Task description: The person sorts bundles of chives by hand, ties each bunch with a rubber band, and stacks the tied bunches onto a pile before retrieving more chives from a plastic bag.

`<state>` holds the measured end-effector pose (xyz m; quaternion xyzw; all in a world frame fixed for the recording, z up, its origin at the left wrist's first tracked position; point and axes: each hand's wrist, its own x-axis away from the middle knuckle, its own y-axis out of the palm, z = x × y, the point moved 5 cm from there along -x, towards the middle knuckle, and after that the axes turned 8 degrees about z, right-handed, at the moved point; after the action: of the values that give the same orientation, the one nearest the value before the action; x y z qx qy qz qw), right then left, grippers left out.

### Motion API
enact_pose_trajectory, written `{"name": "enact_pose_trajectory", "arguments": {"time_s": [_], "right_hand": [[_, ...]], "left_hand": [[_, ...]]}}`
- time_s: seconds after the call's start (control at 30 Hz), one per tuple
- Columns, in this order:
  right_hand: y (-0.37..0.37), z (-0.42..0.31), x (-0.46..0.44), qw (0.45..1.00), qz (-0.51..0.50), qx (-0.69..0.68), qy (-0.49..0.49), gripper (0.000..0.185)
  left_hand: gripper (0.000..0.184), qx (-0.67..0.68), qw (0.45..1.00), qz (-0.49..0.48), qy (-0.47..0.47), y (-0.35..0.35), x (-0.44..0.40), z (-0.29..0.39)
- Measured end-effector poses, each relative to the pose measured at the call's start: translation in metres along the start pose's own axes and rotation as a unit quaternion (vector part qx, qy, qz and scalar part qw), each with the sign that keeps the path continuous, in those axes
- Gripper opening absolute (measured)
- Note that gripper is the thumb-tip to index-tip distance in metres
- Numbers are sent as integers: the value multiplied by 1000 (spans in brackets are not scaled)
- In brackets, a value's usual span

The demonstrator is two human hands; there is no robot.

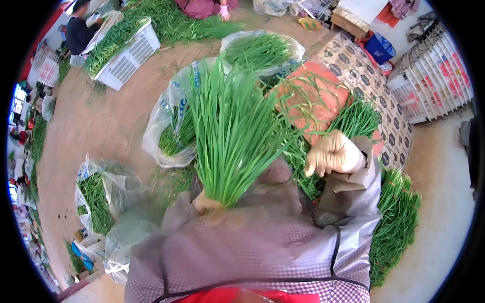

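Observation:
My left hand (204,203) is closed round the base of a large bunch of garlic chives (232,136), held upright in front of my chest with the long green leaves fanning upward. My right hand (331,154), in a pale glove, is raised to the right of the bunch. Its fingers are curled down, and whatever they may hold is hidden. Just beyond it lies an orange-red board (316,96) strewn with loose leaf scraps. More loose chives (356,118) lie beside that board, behind my right hand.
Plastic bags of chives stand ahead (262,48) and at left (96,202). A stack of tied bunches (396,222) is at my right. Farther off are a white crate (129,58), stacked white crates (429,78), a blue bucket (379,48) and two other people at the back.

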<state>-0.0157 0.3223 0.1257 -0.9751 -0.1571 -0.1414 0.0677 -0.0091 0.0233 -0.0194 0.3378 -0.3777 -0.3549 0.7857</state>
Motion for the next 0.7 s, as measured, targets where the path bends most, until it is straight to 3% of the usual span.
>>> {"name": "enact_pose_trajectory", "arguments": {"time_s": [0.03,0.07,0.17,0.2,0.23,0.27,0.33,0.37,0.43,0.57,0.7], "right_hand": [[10,13,2,996,-74,38,36,23],[26,22,0,992,-81,93,-34,16],[50,24,-7,995,12,-99,-28,20],[55,24,-12,986,70,-134,-69,20],[58,16,-21,961,138,28,-237,18],[64,5,-25,877,199,190,-393,17],[80,-7,-40,832,204,406,-318,16],[83,-6,-48,848,168,451,-221,19],[88,18,-58,822,167,491,-236,28],[90,23,-66,903,206,352,-136,38],[91,32,-74,923,161,346,-46,42]], "left_hand": [[85,0,1000,12,0,1,2,0],[85,-34,998,47,-26,-3,1,-2],[82,-38,999,20,-15,-13,-5,-11],[81,-37,999,19,-9,-12,-4,-11],[81,-36,999,18,-3,-9,-3,-9],[79,-44,999,25,-3,0,-3,-3],[78,-52,998,34,2,4,2,-1],[79,-51,998,44,2,2,3,-2],[79,-48,997,54,5,3,5,-2],[82,-14,998,55,17,7,9,0],[83,-52,998,35,23,-6,5,-3]]}}
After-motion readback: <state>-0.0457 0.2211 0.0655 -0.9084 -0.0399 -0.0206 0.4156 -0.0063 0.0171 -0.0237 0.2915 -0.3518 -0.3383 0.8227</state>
